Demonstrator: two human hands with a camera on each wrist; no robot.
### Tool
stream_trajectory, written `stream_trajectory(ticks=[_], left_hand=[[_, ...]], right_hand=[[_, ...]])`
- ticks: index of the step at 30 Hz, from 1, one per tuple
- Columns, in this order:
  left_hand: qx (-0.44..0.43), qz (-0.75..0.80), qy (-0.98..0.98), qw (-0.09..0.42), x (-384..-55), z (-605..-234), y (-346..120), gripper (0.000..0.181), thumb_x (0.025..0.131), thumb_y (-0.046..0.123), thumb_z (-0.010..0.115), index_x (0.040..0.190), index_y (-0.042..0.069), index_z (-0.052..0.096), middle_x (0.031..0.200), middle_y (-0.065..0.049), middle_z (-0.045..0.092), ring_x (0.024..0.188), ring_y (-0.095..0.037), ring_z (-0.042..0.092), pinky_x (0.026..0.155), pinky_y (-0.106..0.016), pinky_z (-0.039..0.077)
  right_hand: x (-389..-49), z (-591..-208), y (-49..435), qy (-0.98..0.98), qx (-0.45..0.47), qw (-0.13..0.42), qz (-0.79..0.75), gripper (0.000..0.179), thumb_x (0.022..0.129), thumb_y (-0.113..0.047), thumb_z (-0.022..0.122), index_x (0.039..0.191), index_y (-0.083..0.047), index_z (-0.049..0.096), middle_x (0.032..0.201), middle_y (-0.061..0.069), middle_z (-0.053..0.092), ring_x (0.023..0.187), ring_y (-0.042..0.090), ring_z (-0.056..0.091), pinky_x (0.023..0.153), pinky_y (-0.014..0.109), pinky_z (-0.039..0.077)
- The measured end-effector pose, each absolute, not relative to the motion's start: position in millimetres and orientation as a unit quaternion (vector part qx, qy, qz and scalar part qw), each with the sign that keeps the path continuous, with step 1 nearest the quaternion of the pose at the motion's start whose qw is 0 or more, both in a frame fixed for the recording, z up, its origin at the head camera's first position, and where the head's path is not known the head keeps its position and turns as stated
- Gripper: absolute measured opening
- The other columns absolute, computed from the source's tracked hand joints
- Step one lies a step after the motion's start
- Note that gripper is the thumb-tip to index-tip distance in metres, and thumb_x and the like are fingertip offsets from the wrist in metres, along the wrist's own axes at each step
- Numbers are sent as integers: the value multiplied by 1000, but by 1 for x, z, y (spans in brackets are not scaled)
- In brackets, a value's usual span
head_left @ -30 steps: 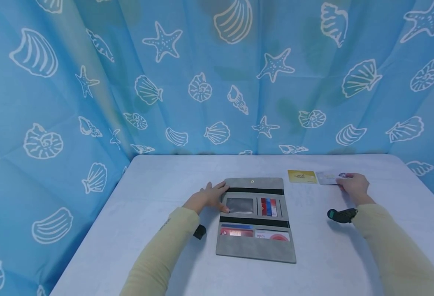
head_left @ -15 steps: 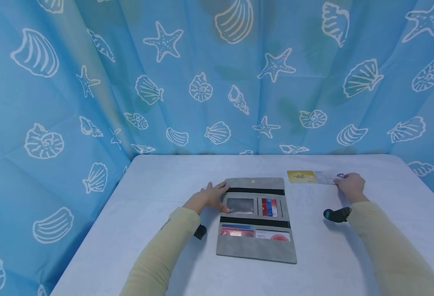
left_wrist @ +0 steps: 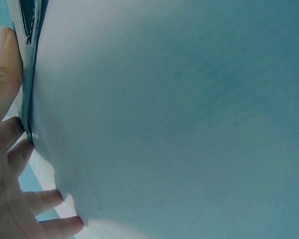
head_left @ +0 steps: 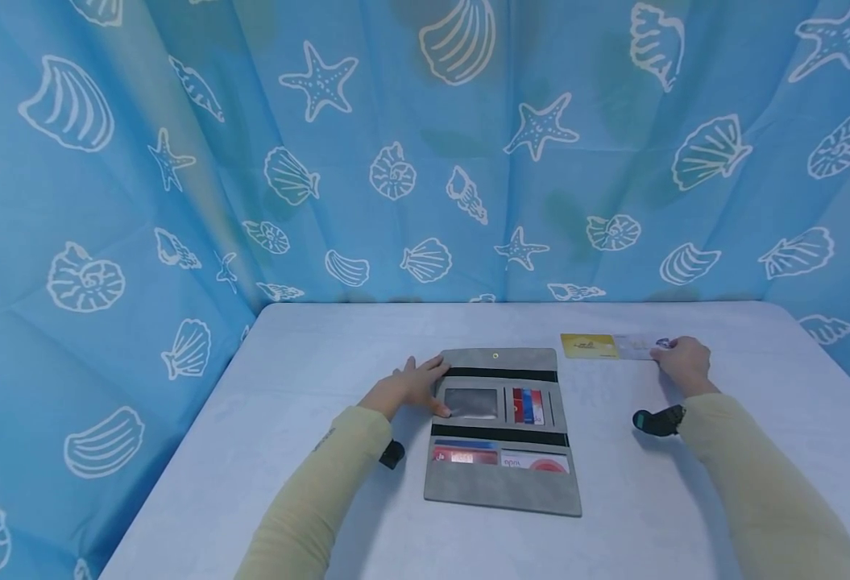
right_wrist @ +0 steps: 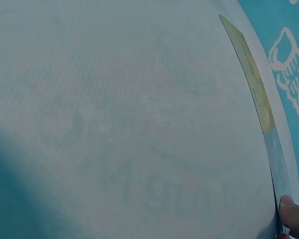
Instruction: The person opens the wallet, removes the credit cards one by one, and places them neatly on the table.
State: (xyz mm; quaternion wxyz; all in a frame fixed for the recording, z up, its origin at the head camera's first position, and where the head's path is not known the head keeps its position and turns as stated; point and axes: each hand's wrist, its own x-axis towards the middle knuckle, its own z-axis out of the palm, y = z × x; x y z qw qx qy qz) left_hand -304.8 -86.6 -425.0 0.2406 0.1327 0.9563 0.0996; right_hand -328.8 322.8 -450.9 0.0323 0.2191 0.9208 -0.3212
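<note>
A grey trifold wallet (head_left: 500, 490) lies unfolded on the table, with several cards in its slots and a clear window in its middle panel. My left hand (head_left: 416, 385) rests on the wallet's left edge with its fingers spread. In the left wrist view, the thumb (left_wrist: 6, 69) lies along that edge and two fingertips touch the table beyond it. Toward the back right, my right hand (head_left: 688, 364) pinches the right end of a pale card (head_left: 633, 346). That card lies flat, end to end with a yellow card (head_left: 588, 345). My fingers hide its right end.
A white cloth covers the table (head_left: 308, 354). Behind it and at the left hangs a blue curtain (head_left: 395, 217) with white shells and starfish. A dark wrist camera (head_left: 658, 420) sits under the right wrist, another dark camera (head_left: 392, 454) under the left.
My right hand has slid the pale card slightly left, up against the yellow card, which has shifted a little left too. The left hand and the wallet stay where they were.
</note>
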Motion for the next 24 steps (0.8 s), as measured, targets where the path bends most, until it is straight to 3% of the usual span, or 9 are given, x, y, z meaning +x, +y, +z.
stream_trajectory(ticks=[24], left_hand=[[137, 95, 957, 237, -305, -425, -87, 89, 76, 46, 69, 147, 27, 20, 155, 8, 6, 140, -34, -2, 109, -58, 12]], right_hand=[[-330, -443, 319, 925, 231, 57, -295, 53, 90, -20, 52, 119, 22, 38, 111, 35, 43, 99, 43, 44, 87, 48, 43]])
